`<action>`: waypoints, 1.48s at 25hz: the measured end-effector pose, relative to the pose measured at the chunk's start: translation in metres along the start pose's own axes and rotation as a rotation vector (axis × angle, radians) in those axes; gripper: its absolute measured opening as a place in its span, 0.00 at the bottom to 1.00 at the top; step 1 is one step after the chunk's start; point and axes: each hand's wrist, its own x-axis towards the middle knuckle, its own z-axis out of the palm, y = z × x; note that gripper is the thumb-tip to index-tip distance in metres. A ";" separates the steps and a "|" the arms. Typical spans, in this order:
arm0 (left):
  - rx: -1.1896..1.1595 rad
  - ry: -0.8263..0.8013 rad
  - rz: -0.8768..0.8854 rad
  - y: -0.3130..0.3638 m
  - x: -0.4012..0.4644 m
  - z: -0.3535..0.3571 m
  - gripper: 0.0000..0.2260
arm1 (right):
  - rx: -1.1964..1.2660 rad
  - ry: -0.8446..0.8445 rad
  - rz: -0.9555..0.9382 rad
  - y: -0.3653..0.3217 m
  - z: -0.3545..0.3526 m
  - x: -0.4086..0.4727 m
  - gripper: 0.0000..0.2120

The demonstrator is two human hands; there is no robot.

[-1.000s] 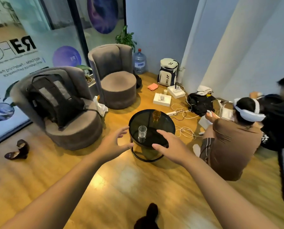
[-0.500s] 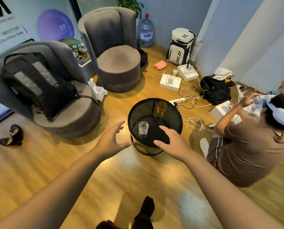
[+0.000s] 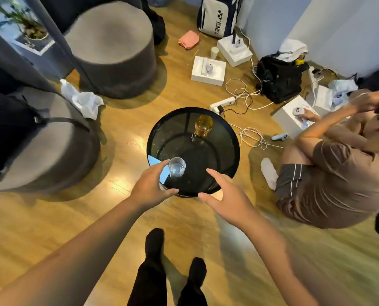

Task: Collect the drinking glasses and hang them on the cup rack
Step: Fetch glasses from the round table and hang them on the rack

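Observation:
A clear drinking glass (image 3: 177, 167) stands near the front left edge of a round black glass table (image 3: 226, 140). An amber stemmed glass (image 3: 203, 127) stands upright further back on the same table. My left hand (image 3: 151, 188) hovers just left of the clear glass, fingers spread, holding nothing. My right hand (image 3: 227, 196) is over the table's front right rim, also open and empty. No cup rack is in view.
Two grey round armchairs (image 3: 113, 47) stand left, one with a black backpack (image 3: 9, 127). A person (image 3: 329, 177) sits on the floor at right. Cables, a power strip (image 3: 222, 103) and white boxes (image 3: 208, 70) lie behind the table. My feet (image 3: 175, 257) stand below.
I have stepped closer and the view tilted down over the table. Both hands moved forward to the table's near rim, the left one now beside the clear glass.

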 end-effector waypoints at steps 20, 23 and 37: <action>0.057 -0.031 -0.017 -0.115 0.187 0.146 0.51 | 0.220 0.130 0.206 0.083 0.129 0.134 0.35; -0.018 -0.040 -0.050 -0.115 0.190 0.152 0.47 | 0.208 0.137 0.193 0.086 0.131 0.129 0.35; -0.028 0.058 0.008 -0.046 0.089 -0.002 0.35 | 0.273 0.059 0.129 0.014 0.084 0.095 0.37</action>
